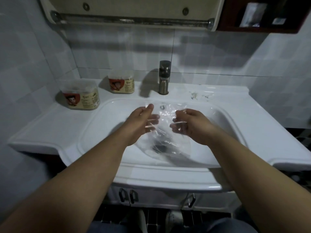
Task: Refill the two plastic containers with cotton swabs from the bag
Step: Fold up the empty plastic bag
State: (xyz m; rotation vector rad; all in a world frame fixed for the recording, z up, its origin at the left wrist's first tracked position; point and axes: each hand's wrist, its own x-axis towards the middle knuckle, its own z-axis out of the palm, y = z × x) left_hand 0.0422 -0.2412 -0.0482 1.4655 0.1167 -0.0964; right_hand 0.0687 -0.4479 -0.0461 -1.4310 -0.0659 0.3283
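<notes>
Left hand (141, 120), right hand (190, 122), bag (168, 143) between

Pale grey tiled walls (210, 52) back a white washbasin counter (55, 125) with a brushed metal tap (164, 78). Above hangs a cream cabinet (134, 5) with a metal rail (134, 21), a dark red shelf (259, 29) beside it.

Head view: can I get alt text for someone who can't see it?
A person's left hand and right hand hold a crumpled clear plastic bag over a white ceramic sink basin. On the white counter to the left stand a nearer clear labelled plastic container and a farther container, beside a brushed-metal tap.
</notes>
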